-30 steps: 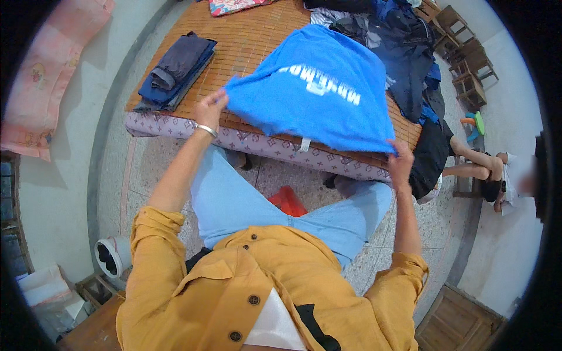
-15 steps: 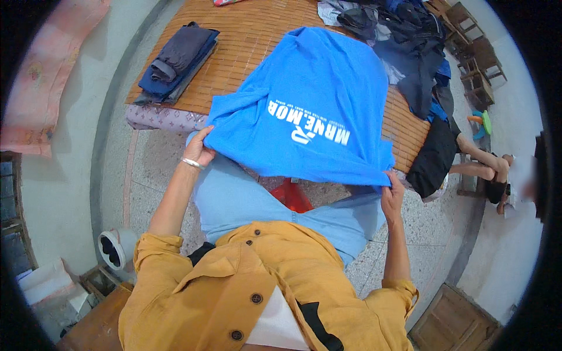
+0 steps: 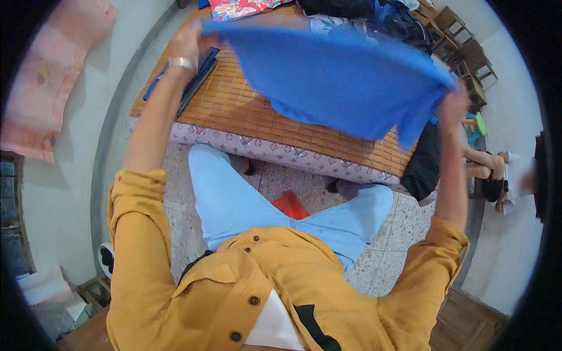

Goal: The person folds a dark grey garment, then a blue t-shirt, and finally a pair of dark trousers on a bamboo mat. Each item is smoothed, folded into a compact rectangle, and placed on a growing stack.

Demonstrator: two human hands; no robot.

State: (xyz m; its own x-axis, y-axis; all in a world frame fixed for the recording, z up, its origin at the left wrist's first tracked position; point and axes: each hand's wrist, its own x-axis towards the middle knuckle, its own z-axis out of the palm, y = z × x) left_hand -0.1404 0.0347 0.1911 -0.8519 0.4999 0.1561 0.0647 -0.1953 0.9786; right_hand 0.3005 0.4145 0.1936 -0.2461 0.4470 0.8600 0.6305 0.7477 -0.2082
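A blue long-sleeved top hangs stretched between my two raised hands, above a bed covered with a bamboo mat. My left hand grips its upper left corner, and a pale bangle circles that wrist. At the upper right corner my right hand is closed on the cloth, smeared by motion. The lower edge of the top sags over the mat, and its printed side is out of sight. Behind my left forearm, partly hidden, lies a stack of folded dark clothes.
Dark clothes pile at the bed's far right, near wooden chairs. A flowered red cloth lies at the far edge. Black cloth drapes over the right corner. Another person sits at right. A red object shows between my legs.
Both hands have risen and moved farther out over the bed, lifting the blue top off the mat. Its printed front no longer shows.
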